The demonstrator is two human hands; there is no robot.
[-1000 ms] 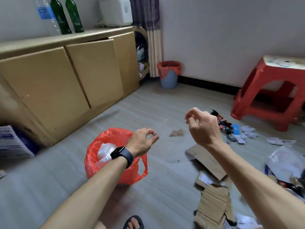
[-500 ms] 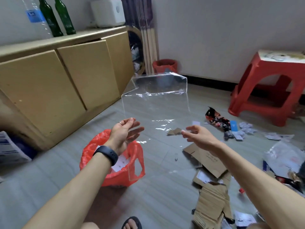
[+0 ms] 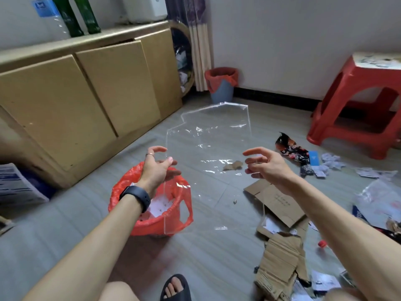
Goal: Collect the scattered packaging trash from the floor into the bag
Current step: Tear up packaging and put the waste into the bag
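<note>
The clear plastic film (image 3: 208,137) is hard to read: only its glinting creases and thin edges show, and the floor (image 3: 206,257) is seen straight through it. It hangs upright in the air between the two hands, its lower left corner in front of the red bag (image 3: 152,227). The left hand (image 3: 157,168), fingers loosely curled, is at the film's left edge, and the right hand (image 3: 267,166), fingers spread and slightly bent, is at its right edge. With either hand I cannot tell whether it pinches the film or only touches it.

The red bag stands open on the floor at near left, below the left hand, with white scraps inside. Far off by the wall is a blue bin (image 3: 221,92) with a red liner; its contents are out of sight. The green bottles (image 3: 76,18) on the cabinet (image 3: 65,105) are cut off at the top edge, and the red stool (image 3: 347,109) at far right is cut off at the side.

Torn cardboard (image 3: 280,261) lies near right, and a black-and-red wrapper (image 3: 293,148) and crumpled paper (image 3: 332,161) lie farther right.
</note>
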